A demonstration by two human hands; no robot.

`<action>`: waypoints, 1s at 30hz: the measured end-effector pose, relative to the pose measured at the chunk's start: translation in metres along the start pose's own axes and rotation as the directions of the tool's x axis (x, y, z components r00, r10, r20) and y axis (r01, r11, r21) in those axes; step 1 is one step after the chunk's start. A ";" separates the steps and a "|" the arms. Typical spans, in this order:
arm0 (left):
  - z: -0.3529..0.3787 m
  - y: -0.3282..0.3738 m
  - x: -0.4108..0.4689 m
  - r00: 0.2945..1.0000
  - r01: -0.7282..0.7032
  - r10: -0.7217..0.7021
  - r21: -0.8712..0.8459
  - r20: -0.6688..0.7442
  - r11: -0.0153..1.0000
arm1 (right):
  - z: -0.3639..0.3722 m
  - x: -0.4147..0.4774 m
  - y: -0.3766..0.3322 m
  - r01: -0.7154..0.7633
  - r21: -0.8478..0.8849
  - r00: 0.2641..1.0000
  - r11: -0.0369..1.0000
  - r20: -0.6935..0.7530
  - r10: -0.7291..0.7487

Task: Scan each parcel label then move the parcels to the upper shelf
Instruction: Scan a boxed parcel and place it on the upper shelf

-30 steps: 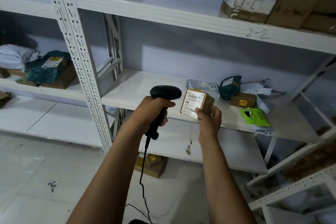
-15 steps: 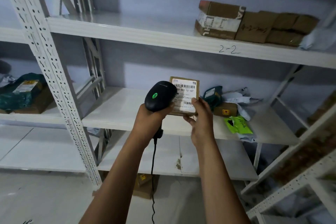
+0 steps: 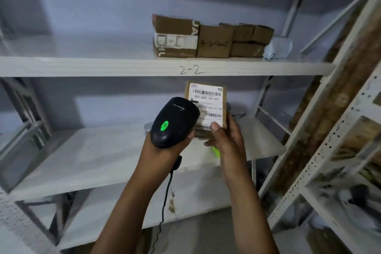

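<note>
Lifting parcel (image 3: 207,97), scanner (image 3: 175,121) nearer upper shelf (image 3: 103,66)

Mid-frame are one black handheld barcode scanner (image 3: 175,121) and one small white-labelled brown cardboard parcel (image 3: 206,97). Upper centre hold at least four brown cardboard boxes (image 3: 214,41) and one pale plastic bag (image 3: 278,47).

Upper shelf (image 3: 82,66) lies open to me from 10 to 11 o'clock. Cardboard boxes (image 3: 214,41) occupy 12 to 1 o'clock. Rack upright (image 3: 303,130) bounds 3 o'clock.
</note>
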State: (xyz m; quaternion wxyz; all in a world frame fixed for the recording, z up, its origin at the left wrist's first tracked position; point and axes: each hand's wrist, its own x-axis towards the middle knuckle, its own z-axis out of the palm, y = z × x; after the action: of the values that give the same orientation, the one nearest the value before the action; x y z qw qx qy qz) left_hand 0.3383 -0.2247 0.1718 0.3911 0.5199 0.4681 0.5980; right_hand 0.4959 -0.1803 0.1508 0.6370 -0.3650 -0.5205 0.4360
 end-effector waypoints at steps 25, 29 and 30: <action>0.259 0.003 0.200 0.972 -0.220 0.216 -0.037 -0.089 0.975 | -0.191 0.284 -0.017 0.059 0.022 0.998 0.998 0.019 -0.060; 0.253 0.002 0.209 0.942 -0.283 0.283 0.027 -0.180 0.959 | -0.172 0.295 -0.018 0.071 0.037 0.995 0.997 0.066 -0.073; 0.248 0.000 0.212 0.930 -0.295 0.296 0.037 -0.218 0.955 | -0.165 0.295 -0.018 0.077 0.040 0.993 0.996 0.083 -0.081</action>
State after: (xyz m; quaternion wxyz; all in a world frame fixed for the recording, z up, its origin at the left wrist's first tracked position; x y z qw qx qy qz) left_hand 0.5509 0.0158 0.2315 0.2413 0.5153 0.4260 0.7034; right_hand 0.6837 0.0876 0.2381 0.6377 -0.3134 -0.5530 0.4351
